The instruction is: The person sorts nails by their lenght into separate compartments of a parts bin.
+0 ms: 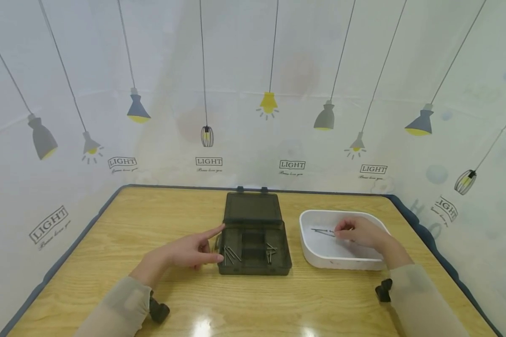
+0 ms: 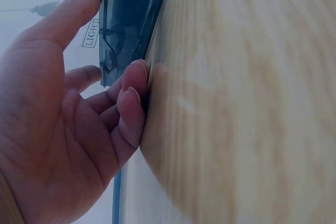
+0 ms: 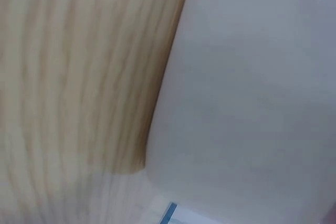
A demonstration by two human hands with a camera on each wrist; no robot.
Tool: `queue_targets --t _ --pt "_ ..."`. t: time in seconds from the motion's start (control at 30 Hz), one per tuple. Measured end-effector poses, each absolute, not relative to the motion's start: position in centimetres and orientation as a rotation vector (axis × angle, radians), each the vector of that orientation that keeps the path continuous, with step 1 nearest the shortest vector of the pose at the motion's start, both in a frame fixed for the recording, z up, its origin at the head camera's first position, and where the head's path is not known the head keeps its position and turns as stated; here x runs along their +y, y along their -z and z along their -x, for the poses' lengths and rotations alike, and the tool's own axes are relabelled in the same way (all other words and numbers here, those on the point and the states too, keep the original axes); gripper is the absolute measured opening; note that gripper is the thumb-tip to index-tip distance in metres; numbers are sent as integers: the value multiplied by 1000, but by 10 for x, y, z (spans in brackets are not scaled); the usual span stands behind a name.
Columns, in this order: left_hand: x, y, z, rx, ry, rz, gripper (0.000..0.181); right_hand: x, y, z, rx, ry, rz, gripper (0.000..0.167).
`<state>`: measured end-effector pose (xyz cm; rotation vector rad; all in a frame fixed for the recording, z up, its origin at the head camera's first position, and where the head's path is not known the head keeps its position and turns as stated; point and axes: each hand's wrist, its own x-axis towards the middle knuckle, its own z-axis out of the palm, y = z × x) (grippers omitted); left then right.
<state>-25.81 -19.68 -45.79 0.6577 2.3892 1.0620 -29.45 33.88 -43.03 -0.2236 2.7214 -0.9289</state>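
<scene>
My left hand (image 1: 185, 250) rests its thumb and forefinger against the left side of a dark, see-through box (image 1: 259, 270), whose lid (image 1: 253, 207) lies back. In the left wrist view the left hand (image 2: 68, 114) touches the box (image 2: 131, 17), other fingers loosely bent near the table. Thin metal screws or nails lie in the box's left (image 1: 232, 254) and right (image 1: 271, 252) compartments. Over the white tray (image 1: 341, 263), my right hand (image 1: 362, 232) has bent fingers and fingertips close together beside several metal pieces (image 1: 322, 231); whether they pinch one is unclear.
The wooden table (image 1: 152, 210) has a dark blue edge, with a pale lamp-printed sheet (image 1: 244, 56) behind and around it. To the right of the box stands the tray; its outer wall (image 3: 241, 98) fills much of the right wrist view.
</scene>
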Motion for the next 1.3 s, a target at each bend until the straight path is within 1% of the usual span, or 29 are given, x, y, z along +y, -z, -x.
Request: queue_targets --t 0.37,0.57,0.93,1.3 --pt "-196 457 258 2395 -1052 -660 98 318 419 281 2688 1141 242 33" --pt "-196 457 258 2394 -1045 -657 98 303 410 273 2666 1259 343 38" --pt "-196 457 258 2400 -1044 -649 98 274 399 265 2650 1380 453 36" --pt "-196 458 259 2394 -1050 -652 98 248 395 260 2584 1467 523 30"
